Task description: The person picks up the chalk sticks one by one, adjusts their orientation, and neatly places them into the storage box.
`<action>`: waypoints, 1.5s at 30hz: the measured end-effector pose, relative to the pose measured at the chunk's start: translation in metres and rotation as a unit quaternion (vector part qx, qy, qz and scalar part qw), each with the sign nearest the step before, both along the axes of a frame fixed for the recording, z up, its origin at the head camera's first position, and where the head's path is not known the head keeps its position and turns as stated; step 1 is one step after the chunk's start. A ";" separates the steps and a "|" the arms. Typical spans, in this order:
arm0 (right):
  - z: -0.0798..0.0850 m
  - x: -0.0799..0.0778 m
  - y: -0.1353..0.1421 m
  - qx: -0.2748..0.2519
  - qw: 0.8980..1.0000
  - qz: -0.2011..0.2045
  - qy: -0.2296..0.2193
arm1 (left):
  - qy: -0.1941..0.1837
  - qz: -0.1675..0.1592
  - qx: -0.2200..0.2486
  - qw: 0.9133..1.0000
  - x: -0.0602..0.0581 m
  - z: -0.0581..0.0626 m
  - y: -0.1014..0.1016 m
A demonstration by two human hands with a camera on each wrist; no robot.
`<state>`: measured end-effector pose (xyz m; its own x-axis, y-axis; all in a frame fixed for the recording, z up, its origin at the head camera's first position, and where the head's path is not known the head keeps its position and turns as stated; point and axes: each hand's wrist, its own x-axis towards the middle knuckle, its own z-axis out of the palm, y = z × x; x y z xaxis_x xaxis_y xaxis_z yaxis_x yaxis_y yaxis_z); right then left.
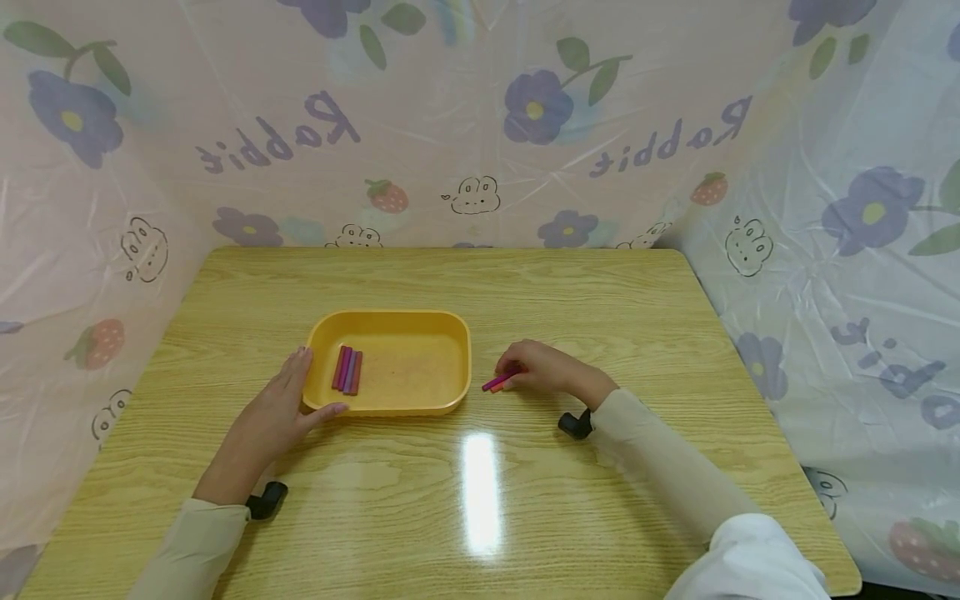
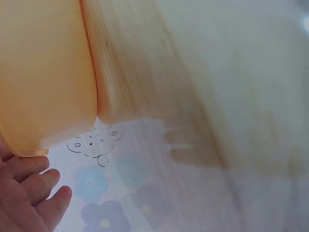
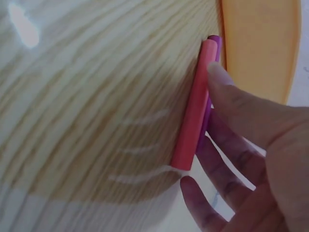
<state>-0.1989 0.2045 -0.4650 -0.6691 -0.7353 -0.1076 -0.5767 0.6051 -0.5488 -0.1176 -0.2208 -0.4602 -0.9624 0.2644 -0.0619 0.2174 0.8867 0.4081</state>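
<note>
Wood-grain tabletop [image 1: 570,283] underlies the right grip [image 1: 546,367], pinching two sticks [image 3: 194,106].

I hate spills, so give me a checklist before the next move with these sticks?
1. Right grip pinching the red stick and purple stick: ok.
2. Firmness of that pinch: cannot tell.
3. Left grip touching the tray: ok.
4. Row of sticks inside the tray, towards its left: ok.
5. Held sticks above the tray: not ok, outside its right end.
</note>
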 end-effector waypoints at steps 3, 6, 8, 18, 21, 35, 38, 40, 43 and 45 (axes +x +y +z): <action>-0.001 -0.002 -0.001 0.015 1.000 -0.007 -0.007 | -0.001 0.000 -0.001 1.000 0.000 0.000 0.000; -0.002 -0.005 -0.002 0.022 1.000 -0.012 -0.019 | -0.001 -0.001 -0.003 1.000 -0.001 -0.001 0.000; -0.002 -0.007 -0.003 0.026 0.999 -0.015 -0.029 | -0.001 0.000 -0.002 1.000 -0.001 -0.001 0.000; -0.003 -0.012 -0.006 0.041 0.996 -0.026 -0.076 | 0.002 0.001 -0.004 1.000 0.000 0.000 0.001; -0.003 -0.011 -0.007 0.042 0.995 -0.032 -0.086 | 0.000 0.002 -0.003 1.000 0.000 0.000 0.001; 0.000 -0.005 -0.008 0.034 0.994 -0.038 -0.101 | -0.003 0.008 -0.006 1.000 0.001 0.000 0.001; -0.001 -0.004 -0.008 0.033 0.994 -0.029 -0.101 | -0.003 0.009 -0.006 1.000 0.001 0.000 0.002; 0.000 -0.003 -0.008 0.036 0.994 -0.024 -0.100 | -0.003 0.008 -0.004 1.000 0.002 0.000 0.002; 0.002 -0.002 -0.007 0.040 0.993 -0.022 -0.107 | -0.004 0.007 -0.004 1.000 0.002 0.001 0.002; 0.004 0.000 -0.006 0.040 0.992 -0.021 -0.114 | -0.003 0.007 -0.004 1.000 0.002 0.001 0.002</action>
